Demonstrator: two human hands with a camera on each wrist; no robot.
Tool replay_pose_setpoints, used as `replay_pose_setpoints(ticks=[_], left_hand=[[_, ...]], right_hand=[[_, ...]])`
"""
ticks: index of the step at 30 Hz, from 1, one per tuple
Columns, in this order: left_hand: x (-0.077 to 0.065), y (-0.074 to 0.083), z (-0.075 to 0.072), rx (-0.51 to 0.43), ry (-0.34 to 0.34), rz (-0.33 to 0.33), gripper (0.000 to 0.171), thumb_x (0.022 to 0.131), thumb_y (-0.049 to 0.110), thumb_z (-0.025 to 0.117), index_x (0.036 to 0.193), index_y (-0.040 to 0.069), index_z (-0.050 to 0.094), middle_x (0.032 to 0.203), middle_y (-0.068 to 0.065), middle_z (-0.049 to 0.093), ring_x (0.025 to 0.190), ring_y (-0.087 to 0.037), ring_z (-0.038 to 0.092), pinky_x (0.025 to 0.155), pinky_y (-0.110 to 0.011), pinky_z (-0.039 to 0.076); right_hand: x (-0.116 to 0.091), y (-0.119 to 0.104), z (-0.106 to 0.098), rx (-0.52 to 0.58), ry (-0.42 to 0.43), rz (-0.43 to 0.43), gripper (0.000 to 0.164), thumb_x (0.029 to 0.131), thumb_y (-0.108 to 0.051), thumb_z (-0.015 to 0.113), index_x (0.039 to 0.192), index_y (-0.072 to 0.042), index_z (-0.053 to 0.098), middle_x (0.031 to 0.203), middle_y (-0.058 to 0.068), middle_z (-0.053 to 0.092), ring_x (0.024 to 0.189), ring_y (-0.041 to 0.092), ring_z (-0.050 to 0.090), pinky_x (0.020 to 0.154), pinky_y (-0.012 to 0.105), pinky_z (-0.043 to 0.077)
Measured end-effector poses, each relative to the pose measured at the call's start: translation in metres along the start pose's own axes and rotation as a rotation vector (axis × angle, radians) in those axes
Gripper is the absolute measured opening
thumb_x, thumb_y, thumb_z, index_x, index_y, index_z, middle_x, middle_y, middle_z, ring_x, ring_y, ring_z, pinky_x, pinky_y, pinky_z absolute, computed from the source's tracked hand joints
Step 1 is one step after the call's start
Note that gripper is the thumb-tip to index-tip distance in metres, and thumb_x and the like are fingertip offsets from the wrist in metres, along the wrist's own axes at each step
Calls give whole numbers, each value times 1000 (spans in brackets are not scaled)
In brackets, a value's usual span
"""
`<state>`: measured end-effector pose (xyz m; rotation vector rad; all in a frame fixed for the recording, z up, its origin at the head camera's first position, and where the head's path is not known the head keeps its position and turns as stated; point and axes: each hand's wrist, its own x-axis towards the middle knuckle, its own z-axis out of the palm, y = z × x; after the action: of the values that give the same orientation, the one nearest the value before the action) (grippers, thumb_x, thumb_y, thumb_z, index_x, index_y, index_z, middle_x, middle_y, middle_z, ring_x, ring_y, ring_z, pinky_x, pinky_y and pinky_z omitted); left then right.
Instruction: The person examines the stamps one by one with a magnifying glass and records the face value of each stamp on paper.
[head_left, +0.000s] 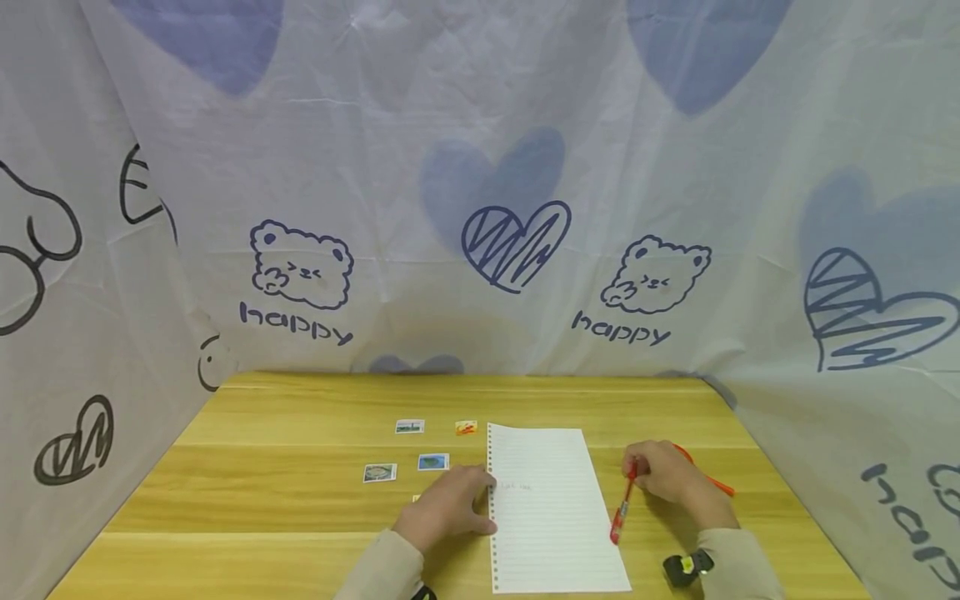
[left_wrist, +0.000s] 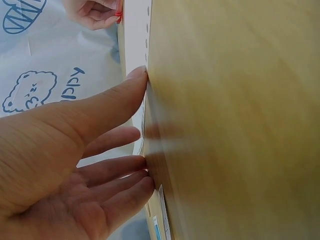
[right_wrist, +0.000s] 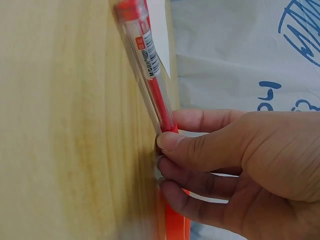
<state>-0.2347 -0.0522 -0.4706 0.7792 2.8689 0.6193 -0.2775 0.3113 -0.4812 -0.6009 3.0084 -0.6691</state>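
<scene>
A sheet of lined paper [head_left: 551, 533] with punched holes along its left edge lies on the table. Faint handwriting shows near its upper left. My left hand [head_left: 452, 502] touches the holed edge with thumb and fingertips, fingers fairly straight, as the left wrist view [left_wrist: 100, 145] also shows. To the right of the sheet, my right hand [head_left: 663, 473] pinches a red pen [head_left: 624, 508] between thumb and fingers near one end. The clear barrel of the pen [right_wrist: 148, 60] bears a barcode label; its other end reaches the sheet's right edge.
Several small picture stamps lie left of the sheet, among them a blue one [head_left: 433, 462], a grey-green one [head_left: 380, 473] and an orange one [head_left: 466, 427]. Partly behind my right hand is an orange-red object [head_left: 720, 485], its kind unclear. A printed cloth [head_left: 405, 292] hangs behind the wooden table [head_left: 247, 492].
</scene>
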Motion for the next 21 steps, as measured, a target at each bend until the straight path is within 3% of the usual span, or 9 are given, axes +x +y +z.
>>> replay_pose_setpoints(ticks=[7, 16, 21], left_hand=[[0, -1, 1, 1, 6, 3, 62, 75, 28, 92, 126, 2, 69, 128, -13, 72, 112, -28, 68, 103, -43, 56], [1, -2, 1, -9, 2, 3, 62, 75, 29, 92, 127, 3, 69, 126, -11, 72, 112, -28, 68, 104, -44, 56], [1, -3, 2, -8, 1, 1, 62, 76, 29, 92, 127, 4, 69, 131, -12, 71, 117, -30, 67, 107, -44, 54]], right_hand=[[0, 2, -3, 42, 2, 47, 26, 79, 12, 75, 82, -13, 69, 74, -1, 60, 71, 14, 49, 60, 22, 42], [1, 4, -3, 43, 31, 39, 25, 78, 10, 77, 82, -14, 69, 73, -3, 60, 70, 12, 49, 61, 21, 42], [3, 7, -4, 47, 76, 11, 22, 84, 5, 76, 83, -14, 65, 73, -5, 62, 69, 9, 51, 63, 21, 43]])
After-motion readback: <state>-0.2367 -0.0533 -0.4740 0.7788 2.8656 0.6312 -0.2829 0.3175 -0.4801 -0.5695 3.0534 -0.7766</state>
